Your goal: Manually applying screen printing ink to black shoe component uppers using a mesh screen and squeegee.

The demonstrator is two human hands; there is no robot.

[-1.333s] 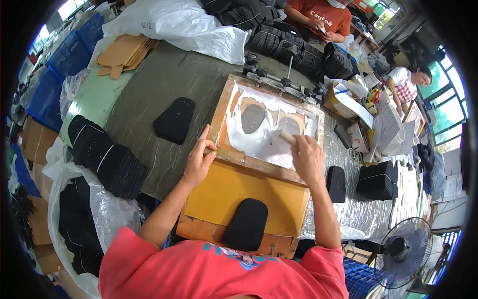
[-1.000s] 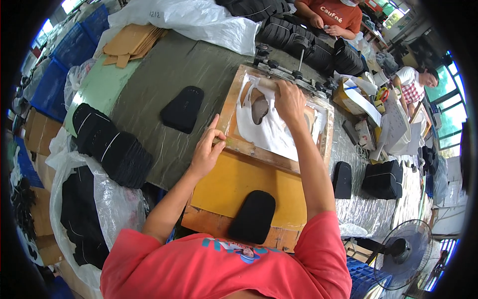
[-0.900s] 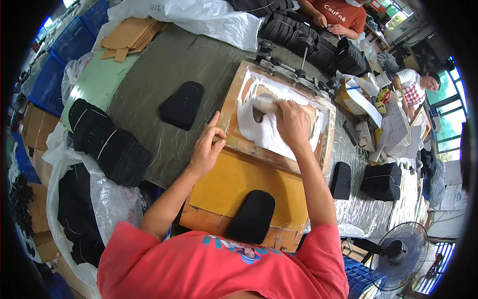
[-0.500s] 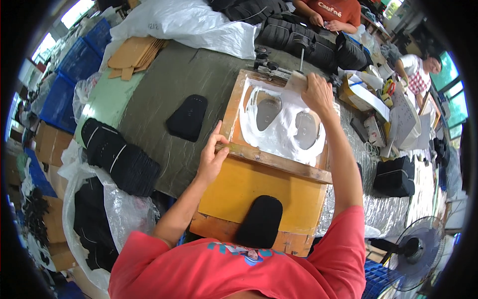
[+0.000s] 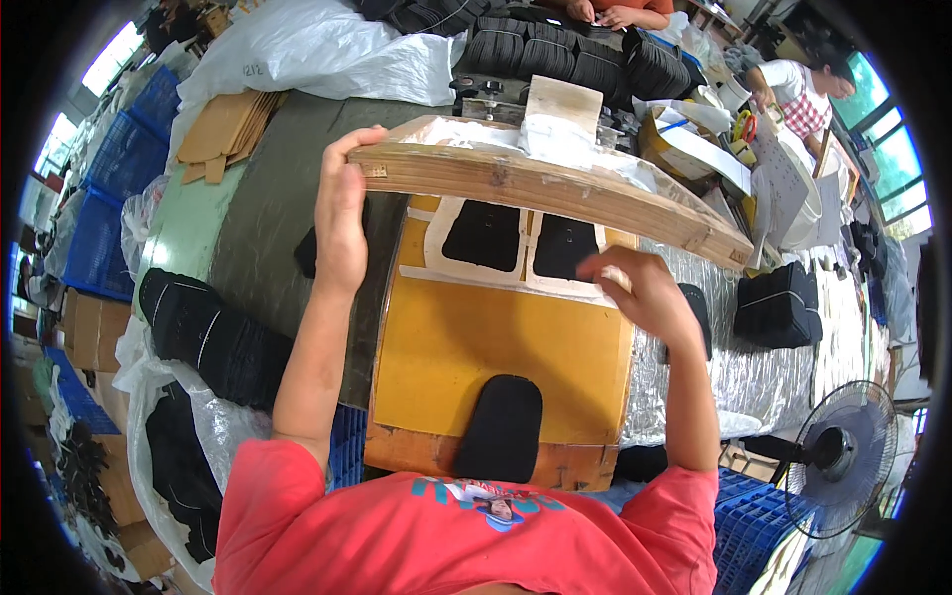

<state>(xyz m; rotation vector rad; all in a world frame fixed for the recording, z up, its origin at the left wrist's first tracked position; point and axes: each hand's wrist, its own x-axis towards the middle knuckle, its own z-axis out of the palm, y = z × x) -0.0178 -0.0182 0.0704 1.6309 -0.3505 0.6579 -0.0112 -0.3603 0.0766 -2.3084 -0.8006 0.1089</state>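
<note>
My left hand (image 5: 344, 213) grips the left corner of a wooden screen-printing frame (image 5: 496, 177), whose near side is tilted up. A squeegee (image 5: 563, 102) with white paste on its lower part leans in the frame, held by neither hand. Below lie a left black fabric piece (image 5: 483, 236) and a right black fabric piece (image 5: 567, 246), each inside a pale outline on the yellow board (image 5: 496, 342). My right hand (image 5: 650, 295) is over the right piece's near corner, fingers loosely bent and apart; whether they touch it I cannot tell. Another black piece (image 5: 501, 426) lies at the board's near end.
Bundled black pieces (image 5: 213, 337) lie at left, beside a plastic bag (image 5: 223, 436). Another black bundle (image 5: 778, 305) sits at right, above a fan (image 5: 833, 451). Cardboard pieces (image 5: 226, 129) and a white sack (image 5: 327, 55) lie at far left. Two people work across the table.
The frame's near side has swung up, uncovering the two black pieces. My right hand has let go of the squeegee and come down near the right piece. My left hand rose with the frame.
</note>
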